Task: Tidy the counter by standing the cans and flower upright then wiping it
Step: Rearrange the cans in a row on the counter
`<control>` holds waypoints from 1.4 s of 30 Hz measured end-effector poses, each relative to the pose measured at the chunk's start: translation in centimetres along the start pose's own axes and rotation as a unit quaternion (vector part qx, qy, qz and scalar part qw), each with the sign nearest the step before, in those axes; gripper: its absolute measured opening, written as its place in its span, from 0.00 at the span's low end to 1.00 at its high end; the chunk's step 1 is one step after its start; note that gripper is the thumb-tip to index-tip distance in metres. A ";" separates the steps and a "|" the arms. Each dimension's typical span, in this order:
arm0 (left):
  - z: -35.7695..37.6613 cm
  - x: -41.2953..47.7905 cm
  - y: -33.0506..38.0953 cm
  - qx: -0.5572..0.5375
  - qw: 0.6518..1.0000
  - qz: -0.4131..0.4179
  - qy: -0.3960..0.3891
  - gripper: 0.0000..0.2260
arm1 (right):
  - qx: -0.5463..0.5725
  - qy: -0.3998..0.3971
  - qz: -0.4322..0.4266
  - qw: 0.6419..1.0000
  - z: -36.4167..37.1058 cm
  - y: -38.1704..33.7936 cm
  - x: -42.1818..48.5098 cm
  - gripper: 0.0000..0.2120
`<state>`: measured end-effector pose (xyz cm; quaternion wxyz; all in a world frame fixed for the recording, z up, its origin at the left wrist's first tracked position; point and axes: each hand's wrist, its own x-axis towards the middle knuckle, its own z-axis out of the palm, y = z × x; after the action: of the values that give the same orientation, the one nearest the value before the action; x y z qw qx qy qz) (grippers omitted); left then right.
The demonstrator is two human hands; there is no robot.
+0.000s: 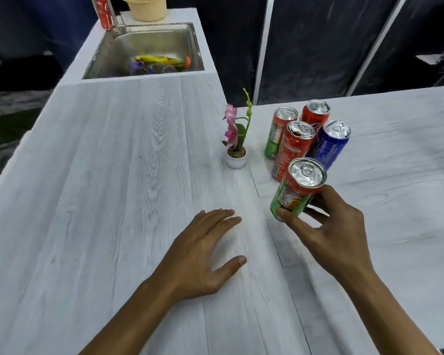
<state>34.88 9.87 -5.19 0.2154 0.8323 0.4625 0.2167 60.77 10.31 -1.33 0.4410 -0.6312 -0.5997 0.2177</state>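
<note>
Green-and-orange can [296,193]: near front of the cluster on the counter [113,175], gripped low between thumb and fingers of the right hand [336,226]. Step judged: standing the cans. Next: seat base flat, release. Left hand [200,254] rests flat, fingers together, thumb spread. Count: five cans, four standing free [292,149]; one potted flower [236,147], upright.

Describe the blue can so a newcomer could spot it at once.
On the counter, right of the potted flower, four cans stand in a cluster. The blue can is on the cluster's right side, beyond the can the right hand holds. It alone is blue; the others are red or orange-and-green.
</note>
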 end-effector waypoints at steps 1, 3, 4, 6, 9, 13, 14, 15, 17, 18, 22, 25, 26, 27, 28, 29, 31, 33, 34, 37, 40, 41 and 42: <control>-0.6 -0.8 -0.5 0.000 1.000 -0.005 0.006 0.30 | 0.000 -0.006 -0.004 1.000 0.8 -0.6 -0.2 0.33; -1.7 -2.5 -1.6 -0.001 1.000 -0.018 0.016 0.30 | 0.008 -0.014 -0.011 1.000 2.4 -1.8 -0.7 0.34; -2.3 -3.3 -2.2 0.001 1.000 -0.023 0.021 0.31 | 0.014 -0.018 -0.014 1.000 3.2 -2.4 -0.9 0.35; -3.5 -4.9 -3.3 0.008 0.999 -0.032 0.029 0.31 | 0.017 -0.029 -0.017 0.999 5.1 -3.5 -1.5 0.35; -5.2 -7.0 -5.0 0.012 0.998 -0.043 0.035 0.30 | 0.017 -0.045 -0.019 0.999 7.8 -4.8 -2.2 0.35; -7.2 -9.4 -7.4 0.020 0.998 -0.057 0.037 0.31 | 0.018 -0.064 -0.020 0.998 11.6 -6.6 -3.3 0.35; -7.8 -9.9 -8.0 0.022 0.997 -0.059 0.038 0.31 | 0.017 -0.068 -0.021 0.997 12.5 -7.1 -3.5 0.34; -8.3 -10.4 -8.7 0.023 0.997 -0.061 0.041 0.31 | 0.017 -0.070 -0.023 0.997 13.5 -7.7 -3.7 0.33; -9.2 -11.3 -9.9 0.029 0.996 -0.064 0.046 0.30 | 0.020 -0.072 -0.026 0.997 15.4 -8.6 -4.1 0.31; -9.8 -11.9 -10.6 0.031 0.996 -0.066 0.048 0.30 | 0.021 -0.074 -0.028 0.997 16.4 -9.2 -4.4 0.31; -11.8 -13.7 -13.1 0.037 0.995 -0.070 0.057 0.30 | 0.025 -0.084 -0.037 0.995 20.2 -11.4 -5.0 0.31; -13.3 -15.0 -14.9 0.039 0.995 -0.078 0.057 0.30 | 0.034 -0.088 -0.041 0.995 23.2 -13.1 -5.3 0.31; -13.8 -15.5 -15.5 0.042 0.994 -0.081 0.057 0.30 | 0.037 -0.088 -0.042 0.995 24.2 -13.6 -5.4 0.30; -14.2 -15.8 -16.0 0.045 0.994 -0.083 0.058 0.30 | 0.037 -0.089 -0.044 0.994 25.0 -14.1 -5.4 0.30; -14.6 -16.3 -16.6 0.046 0.994 -0.085 0.059 0.30 | 0.038 -0.090 -0.046 0.994 26.0 -14.6 -5.5 0.30; -15.1 -16.7 -17.2 0.046 0.993 -0.087 0.060 0.30 | 0.037 -0.092 -0.049 0.994 26.9 -15.1 -5.5 0.30; -15.9 -17.5 -18.3 0.041 0.993 -0.091 0.064 0.30 | 0.035 -0.095 -0.054 0.993 28.7 -16.2 -5.6 0.31; -16.5 -18.2 -19.4 0.038 0.993 -0.094 0.066 0.30 | 0.037 -0.098 -0.058 0.993 30.3 -17.1 -5.6 0.32; -16.9 -18.5 -19.9 0.038 0.993 -0.095 0.067 0.29 | 0.039 -0.100 -0.059 0.992 31.2 -17.5 -5.5 0.32; -17.6 -19.2 -21.4 0.046 0.992 -0.095 0.066 0.29 | 0.038 -0.106 -0.061 0.992 33.4 -18.7 -5.3 0.32; -18.1 -19.5 -22.7 0.048 0.992 -0.097 0.068 0.29 | 0.036 -0.111 -0.071 0.991 35.2 -19.5 -4.8 0.30; -18.2 -19.5 -23.1 0.048 0.992 -0.097 0.069 0.29 | 0.035 -0.112 -0.073 0.990 35.8 -19.8 -4.6 0.30; -18.3 -19.5 -23.4 0.048 0.992 -0.097 0.070 0.29 | 0.036 -0.115 -0.076 0.990 36.3 -20.0 -4.4 0.30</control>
<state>-0.51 7.16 -6.47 0.1624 0.7758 0.5644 0.2305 19.46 14.73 -4.79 0.4069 -0.5387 -0.6843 0.2757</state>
